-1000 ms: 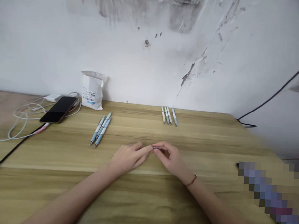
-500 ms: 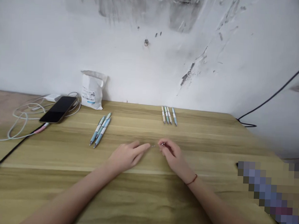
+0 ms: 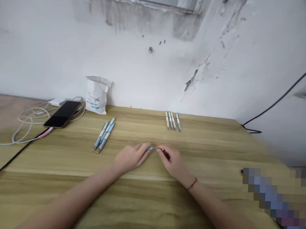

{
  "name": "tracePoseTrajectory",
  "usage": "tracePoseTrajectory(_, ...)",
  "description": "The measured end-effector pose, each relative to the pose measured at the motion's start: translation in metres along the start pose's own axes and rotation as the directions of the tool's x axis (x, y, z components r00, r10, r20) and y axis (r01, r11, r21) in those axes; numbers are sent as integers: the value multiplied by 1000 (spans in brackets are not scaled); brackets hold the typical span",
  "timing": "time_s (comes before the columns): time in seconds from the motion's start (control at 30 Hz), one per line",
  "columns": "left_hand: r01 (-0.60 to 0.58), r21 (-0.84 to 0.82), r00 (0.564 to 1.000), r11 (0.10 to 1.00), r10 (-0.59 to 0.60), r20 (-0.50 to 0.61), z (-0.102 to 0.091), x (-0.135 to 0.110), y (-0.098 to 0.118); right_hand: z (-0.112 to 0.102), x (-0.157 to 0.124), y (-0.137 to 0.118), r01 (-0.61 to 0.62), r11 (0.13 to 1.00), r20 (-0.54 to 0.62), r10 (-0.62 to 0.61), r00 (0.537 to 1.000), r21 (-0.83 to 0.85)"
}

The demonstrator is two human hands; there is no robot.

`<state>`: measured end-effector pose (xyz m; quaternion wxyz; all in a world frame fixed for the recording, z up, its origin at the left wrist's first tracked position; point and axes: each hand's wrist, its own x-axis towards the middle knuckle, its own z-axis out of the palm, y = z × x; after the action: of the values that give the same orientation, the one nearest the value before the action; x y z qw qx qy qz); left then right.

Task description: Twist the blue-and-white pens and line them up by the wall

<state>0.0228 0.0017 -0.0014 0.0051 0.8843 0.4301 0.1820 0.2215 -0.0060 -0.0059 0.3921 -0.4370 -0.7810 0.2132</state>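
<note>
- Two bare hands meet low over the middle of the bench, fingertips facing each other with a narrow gap between.
- Left hand: its fingers are curled closed around a pale blue pen part, whose right end pokes out past the fingertips; the rest is hidden.
- Right hand: thumb and forefinger are pinched together on a small dark piece, mostly covered, so its shape cannot be told.
- Between them, a thin piece runs from the blue part to the right fingertips.
- The visible long axis lies left to right, roughly along the line joining both hands; the blue part sits left of the right fingers, and the left hand is nearer it.
- Far left of the hands lies a cluster of pens; far right, four pens stand apart in a row.
</note>
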Motion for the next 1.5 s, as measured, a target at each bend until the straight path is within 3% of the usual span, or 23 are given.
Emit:
tracePoseTrajectory(0.13,-56,54,998,997,56,4,5,17,-12,1,19,15,129,986,52,-124,991,-103)
tracePoseTrajectory(0.23,-37,25,999,999,37,-26,7,27,-20,2,32,27,156,975,67,-146,987,-161)
tracePoseTrajectory(0.47,-42,-167,997,985,30,-73,11,31,-29,3,34,36,100,976,73,-88,993,-195)
tracePoseTrajectory(0.7,-91,-197,994,976,77,-77,12,26,-28,1,29,36,79,978,68,-67,995,-192)
tracePoseTrajectory(0.97,24,-207,979,978,-64,-191,11,25,-32,-4,28,40,-183,982,-54,180,982,-48)
tracePoseTrajectory(1.23,178,-126,970,976,-196,-143,8,24,-28,-5,30,36,-139,989,-119,134,984,-42)
tracePoseTrajectory(1.5,64,-80,986,995,-75,-148,12,23,-29,0,28,47,-174,979,-122,187,975,111)
